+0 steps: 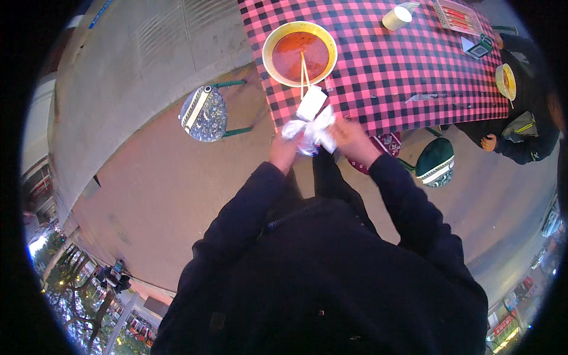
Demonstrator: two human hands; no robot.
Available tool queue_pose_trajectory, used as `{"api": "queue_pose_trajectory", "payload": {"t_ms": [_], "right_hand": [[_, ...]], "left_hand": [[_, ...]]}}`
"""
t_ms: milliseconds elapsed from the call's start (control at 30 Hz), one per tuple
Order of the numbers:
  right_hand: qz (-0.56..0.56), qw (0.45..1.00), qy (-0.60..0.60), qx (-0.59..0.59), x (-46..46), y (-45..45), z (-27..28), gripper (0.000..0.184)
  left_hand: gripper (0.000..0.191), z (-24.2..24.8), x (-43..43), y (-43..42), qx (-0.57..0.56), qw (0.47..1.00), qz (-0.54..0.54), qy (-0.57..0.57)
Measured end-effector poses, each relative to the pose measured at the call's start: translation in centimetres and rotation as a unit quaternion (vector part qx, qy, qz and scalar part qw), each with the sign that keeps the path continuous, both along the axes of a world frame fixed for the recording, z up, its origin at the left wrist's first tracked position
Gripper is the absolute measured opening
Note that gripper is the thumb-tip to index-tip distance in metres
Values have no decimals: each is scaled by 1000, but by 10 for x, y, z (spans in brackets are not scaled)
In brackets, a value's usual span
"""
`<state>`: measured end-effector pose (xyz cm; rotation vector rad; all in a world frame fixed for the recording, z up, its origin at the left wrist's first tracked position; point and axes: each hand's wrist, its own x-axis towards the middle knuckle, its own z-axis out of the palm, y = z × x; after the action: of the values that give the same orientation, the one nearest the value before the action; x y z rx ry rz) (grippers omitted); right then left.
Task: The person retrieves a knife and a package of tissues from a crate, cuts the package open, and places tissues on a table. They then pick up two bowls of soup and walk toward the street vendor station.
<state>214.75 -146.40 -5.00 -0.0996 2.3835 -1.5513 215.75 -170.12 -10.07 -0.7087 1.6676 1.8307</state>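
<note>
Just off the table's near corner, a crumpled white bag or tissue (309, 131) is held between my two hands, its outline blurred. My left hand (283, 150) grips it from the left. On the other side my right hand (348, 135) has its fingers closed on it, partly hidden by the white folds. Directly beyond lies a flat white packet or folded paper (312, 103) at the table edge. A large paper bowl (269, 53) of red, oily soup stands past that, with a pair of light chopsticks (303, 71) leaning out over its near rim.
The checked tablecloth (381, 75) carries a roll or cup (397, 18), a pink basket (457, 17) of red packets, a small sign (481, 46) and a clear wrapper (426, 96). Covered stools (205, 114) flank it. A seated person (528, 133) is near another bowl (506, 82).
</note>
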Motion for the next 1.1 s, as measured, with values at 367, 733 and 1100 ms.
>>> {"api": "queue_pose_trajectory", "payload": {"t_ms": [367,733,1100], "right_hand": [[-54,984,-145,90,-10,-100,-21,39],[-220,947,-155,174,-35,-113,-34,36],[120,965,-75,223,-20,-140,6,38]], "left_hand": [[33,-5,-25,-53,91,991,-96,12],[40,-8,-41,-89,111,992,-51,-5],[46,42,-49,-87,157,976,-147,23]]}}
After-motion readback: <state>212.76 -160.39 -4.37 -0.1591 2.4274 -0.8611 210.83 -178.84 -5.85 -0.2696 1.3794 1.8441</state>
